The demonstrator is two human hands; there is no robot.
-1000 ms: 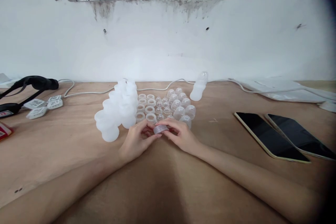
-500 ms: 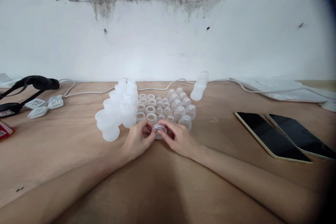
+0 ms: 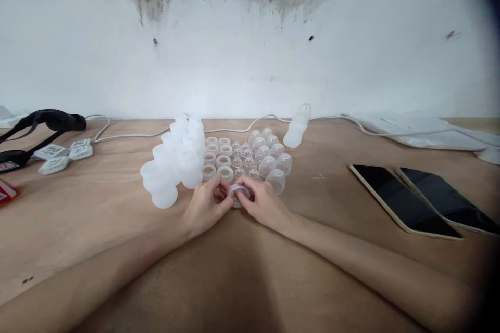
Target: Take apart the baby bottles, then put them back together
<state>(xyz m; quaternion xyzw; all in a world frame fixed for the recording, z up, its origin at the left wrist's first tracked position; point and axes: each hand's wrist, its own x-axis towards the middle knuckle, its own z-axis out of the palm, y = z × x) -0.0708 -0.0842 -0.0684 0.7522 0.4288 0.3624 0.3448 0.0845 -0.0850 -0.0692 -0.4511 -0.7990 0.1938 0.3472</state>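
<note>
Between both hands, low over the table, is a clear plastic ring [image 3: 239, 190]. My left hand [image 3: 208, 205] pinches its left side with thumb and fingers, and my right hand [image 3: 264, 203] grips its right side. The fingers cover part of it, and another clear round piece shows just beneath. Behind the hands stand rows of translucent rings [image 3: 224, 173], small clear nipple-shaped pieces [image 3: 249, 162] and clear domed caps [image 3: 275, 181]. Several frosted white bottles [image 3: 164, 195] are grouped left of the rings.
One bottle with a clear cap [image 3: 295, 132] stands apart at the back. Two dark-screened phones [image 3: 406, 200] lie at right. At left are a black strap [image 3: 58, 120], small labelled packets [image 3: 54, 165] and a red object [image 3: 7, 191]. A white cable [image 3: 242, 130] runs along the wall.
The ring between my hands has tilted and shifted slightly to the right. My fingers have shifted a little around it. The whole view has moved slightly.
</note>
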